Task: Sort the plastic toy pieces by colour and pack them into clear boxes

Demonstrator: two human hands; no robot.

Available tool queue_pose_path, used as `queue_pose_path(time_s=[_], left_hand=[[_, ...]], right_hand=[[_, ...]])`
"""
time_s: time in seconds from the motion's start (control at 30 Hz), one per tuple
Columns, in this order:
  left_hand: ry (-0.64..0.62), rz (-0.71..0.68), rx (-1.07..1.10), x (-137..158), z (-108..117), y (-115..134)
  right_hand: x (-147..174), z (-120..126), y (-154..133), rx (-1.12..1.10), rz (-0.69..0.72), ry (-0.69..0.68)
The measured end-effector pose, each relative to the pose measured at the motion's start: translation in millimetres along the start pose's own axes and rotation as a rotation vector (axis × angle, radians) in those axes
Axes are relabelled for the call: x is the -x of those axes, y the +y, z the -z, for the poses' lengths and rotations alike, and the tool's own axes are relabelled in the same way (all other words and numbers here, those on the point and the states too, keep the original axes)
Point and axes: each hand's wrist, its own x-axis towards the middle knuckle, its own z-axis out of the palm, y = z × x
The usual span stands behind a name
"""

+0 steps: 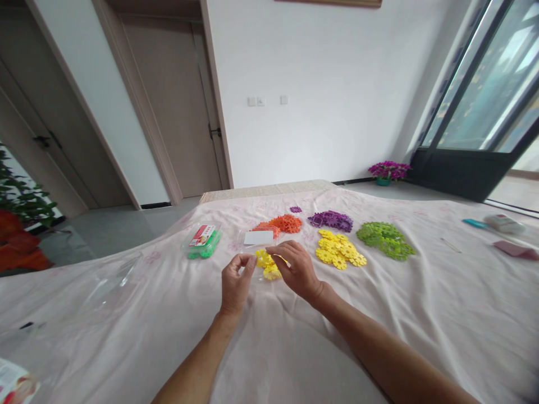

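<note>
A clear plastic box (274,278) lies in front of me with yellow flower-shaped discs (272,272) in it. A white card (258,238) shows at its far part, which looks like the raised lid. At the box's left side is my left hand (236,283), thumb and forefinger pinched together; what they grip, if anything, is too small to make out. My right hand (298,270) reaches over the right side of the box from above. Its fingers curve toward the thumb, close to the yellow discs, and the fingertips' hold is unclear.
Piles of orange (286,223), purple (330,220), yellow (340,248) and green discs (385,240) lie on the pale cloth (286,348). A closed box of green discs (204,240) stands left. Clear plastic packaging (115,280) lies nearer; a wrapped packet (504,224) is far right.
</note>
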Motion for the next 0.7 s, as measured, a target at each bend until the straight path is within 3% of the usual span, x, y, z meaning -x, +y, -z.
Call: queue_pose_path(time_s=[0.13,0.37,0.7], left_hand=[[-0.014,0.011,0.036,0.1,-1.0,-1.8],[-0.024,-0.011,0.005,3.3,-2.6,4.1],[-0.043,-0.06,-0.106,5.3,-2.8,1.0]], right_hand=[[-2.1,-1.5,-5.2,-0.115,-0.201,-0.078],[-0.7,-9.3,-8.4,-0.264,-0.399,-0.126],[0.0,-6.5,-10.6,-0.223,-0.406,-0.139]])
